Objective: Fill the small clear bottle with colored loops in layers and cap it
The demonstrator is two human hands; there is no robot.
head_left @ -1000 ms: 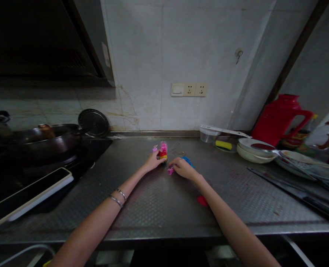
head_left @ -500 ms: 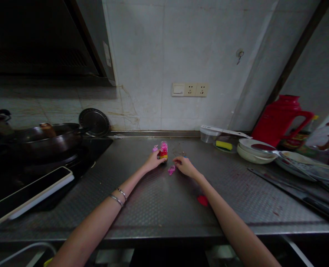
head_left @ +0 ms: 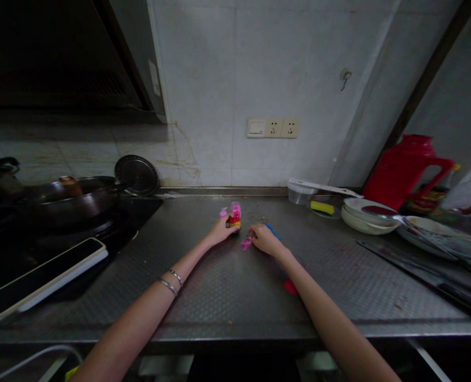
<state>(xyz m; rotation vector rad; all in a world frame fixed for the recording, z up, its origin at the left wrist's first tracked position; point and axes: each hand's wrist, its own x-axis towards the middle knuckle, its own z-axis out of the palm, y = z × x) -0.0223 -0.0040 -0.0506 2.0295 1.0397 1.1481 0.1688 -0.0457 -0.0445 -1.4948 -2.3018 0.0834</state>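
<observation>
My left hand is closed round a small clear bottle standing on the metal counter. Its contents lie in bands of pink, red and yellow. Just behind those fingers is a small lilac piece with a loop on top. My right hand is bent down to the counter with its fingertips together, and what they hold is hidden. By these fingers lies a small pink bundle of thin strands or bands. A blue bundle shows partly behind the right hand. Near my right forearm lies a red piece.
On the left, a phone-like device leans by the cooktop, with a pan behind it. To the right are a clear plastic cup, a yellow sponge, stacked bowls, a long knife and a red thermos.
My right hand has shifted slightly down and turned, and more of the blue bundle shows behind it. The left hand keeps hold of the bottle in the same place.
</observation>
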